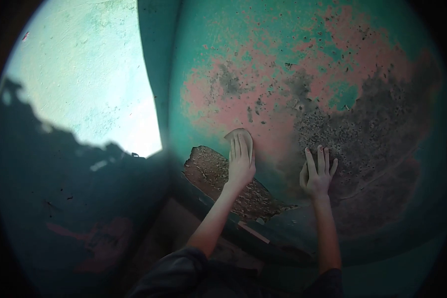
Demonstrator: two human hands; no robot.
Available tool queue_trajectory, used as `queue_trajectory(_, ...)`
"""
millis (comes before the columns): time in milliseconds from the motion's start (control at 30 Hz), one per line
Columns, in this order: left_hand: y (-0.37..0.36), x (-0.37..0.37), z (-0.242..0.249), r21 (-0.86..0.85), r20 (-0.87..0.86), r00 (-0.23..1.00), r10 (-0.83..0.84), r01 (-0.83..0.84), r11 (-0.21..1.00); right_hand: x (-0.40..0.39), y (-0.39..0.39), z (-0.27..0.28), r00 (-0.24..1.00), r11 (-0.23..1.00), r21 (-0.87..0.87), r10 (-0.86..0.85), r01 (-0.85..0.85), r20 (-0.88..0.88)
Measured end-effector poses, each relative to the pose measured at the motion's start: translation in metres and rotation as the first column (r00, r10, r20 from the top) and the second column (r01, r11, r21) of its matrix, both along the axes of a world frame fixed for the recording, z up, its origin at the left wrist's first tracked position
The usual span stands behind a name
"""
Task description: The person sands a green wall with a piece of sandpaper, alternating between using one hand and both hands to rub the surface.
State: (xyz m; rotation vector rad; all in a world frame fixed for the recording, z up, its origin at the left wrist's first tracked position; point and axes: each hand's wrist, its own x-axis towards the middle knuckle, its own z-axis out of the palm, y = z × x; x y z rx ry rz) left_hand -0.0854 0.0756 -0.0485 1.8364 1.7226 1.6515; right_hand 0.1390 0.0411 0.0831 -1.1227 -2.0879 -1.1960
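Note:
My left hand (242,161) presses a piece of sandpaper (249,138) flat against a curved, green-painted surface (196,49). The sheet is pale grey-beige, and its rounded edge shows past my fingertips. Around it the green paint is worn to a pink layer (273,124). My right hand (319,171) rests on the same surface with its fingers spread and nothing in it. It touches the lower left part of a rough, dark grey patch (372,134) with pitted spots. Below and left of my left wrist is a brown, coarse patch (208,169) with a ragged edge.
On the left stands a pale wall (94,64), part in bright sunlight and part in shadow. A narrow light strip (253,232) lies along the surface's lower rim. Dark ground (169,238) shows below, between the wall and the curved surface.

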Motion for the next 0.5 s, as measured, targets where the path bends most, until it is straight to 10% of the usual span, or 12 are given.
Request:
queue_trajectory(233,-0.037,0.055,-0.033,-0.099,0.043,0.985,-0.166,0.170,0.981,-0.037,0.026,-0.016,0.993,0.998,0.035,0.044,-0.048,0.107)
queue_trajectory(500,0.041,-0.029,-0.029,-0.027,0.372,0.927,0.039,-0.031,0.999,-0.068,0.041,-0.014,0.990,0.995,0.034,0.093,-0.097,0.106)
